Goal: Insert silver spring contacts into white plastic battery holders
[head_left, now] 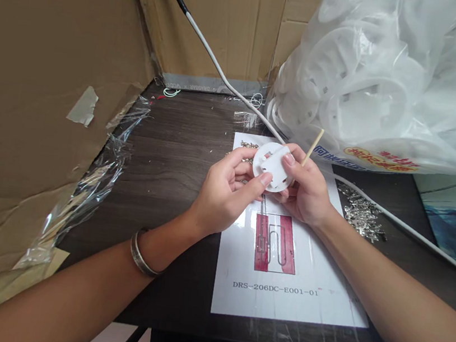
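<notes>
Between my two hands is a round white plastic part (271, 167) with small slots and a raised middle. My left hand (228, 185) grips its left side, thumb on the face and fingers behind. From the right, my right hand (304, 184) holds the same part with its thumb pressed on the upper face. A thin wooden stick (312, 148) juts up from my right hand, its lower end hidden by the fingers. Beneath the hands lies a white printed sheet (276, 308) with a red-and-white diagram. Some small metal pieces (249, 145) show just behind my left fingers.
A large clear bag (371, 83) of round white parts fills the back right. Small metal pieces (362, 212) are heaped right of the sheet. A white cable (220, 71) crosses the dark table (163, 150). Cardboard walls (223, 23) stand behind and left.
</notes>
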`<state>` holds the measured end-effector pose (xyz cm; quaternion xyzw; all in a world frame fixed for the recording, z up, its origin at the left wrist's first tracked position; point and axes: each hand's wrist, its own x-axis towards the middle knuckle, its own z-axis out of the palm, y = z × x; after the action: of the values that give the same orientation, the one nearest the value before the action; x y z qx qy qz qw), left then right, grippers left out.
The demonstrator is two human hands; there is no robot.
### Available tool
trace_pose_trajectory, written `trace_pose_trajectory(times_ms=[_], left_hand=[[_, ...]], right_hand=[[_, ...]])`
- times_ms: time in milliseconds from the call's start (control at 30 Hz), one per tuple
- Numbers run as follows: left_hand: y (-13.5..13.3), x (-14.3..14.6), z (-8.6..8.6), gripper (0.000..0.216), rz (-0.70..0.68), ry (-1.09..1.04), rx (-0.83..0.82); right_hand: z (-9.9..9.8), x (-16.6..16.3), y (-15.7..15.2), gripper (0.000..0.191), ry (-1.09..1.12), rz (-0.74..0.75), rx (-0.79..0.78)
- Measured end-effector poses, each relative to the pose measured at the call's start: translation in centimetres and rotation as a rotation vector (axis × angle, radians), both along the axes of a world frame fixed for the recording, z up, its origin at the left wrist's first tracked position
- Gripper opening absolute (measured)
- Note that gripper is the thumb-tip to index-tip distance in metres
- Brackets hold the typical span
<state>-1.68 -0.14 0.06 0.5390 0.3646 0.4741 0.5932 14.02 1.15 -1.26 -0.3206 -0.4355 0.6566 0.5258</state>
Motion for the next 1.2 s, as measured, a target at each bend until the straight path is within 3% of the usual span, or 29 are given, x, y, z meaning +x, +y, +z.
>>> trace_pose_trajectory(times_ms=[100,533,967,1200], left_hand=[[0.05,-0.2,-0.26,0.028,-0.048,-0.015,-0.024],[0.09,-0.01,-0.37,0.031,-0.111,-0.047,-0.053],[-0.02,0.09,-0.14,0.048,-0.204,-0.008,-0.085],[0.09,0.07,-0.1,0.043,-0.13,0.084,0.011]], right_hand=[[-0.06,-0.02,0.09,0.025,0.028,0.044,-0.006],[0.04,0.0,0.09,0.031,-0.006,0.119,-0.019],[-0.01,0.07,-0.12,0.031,-0.008,0.147,-0.011],[-0.02,0.0,-0.13,0.027,0.019,0.145,0.015]])
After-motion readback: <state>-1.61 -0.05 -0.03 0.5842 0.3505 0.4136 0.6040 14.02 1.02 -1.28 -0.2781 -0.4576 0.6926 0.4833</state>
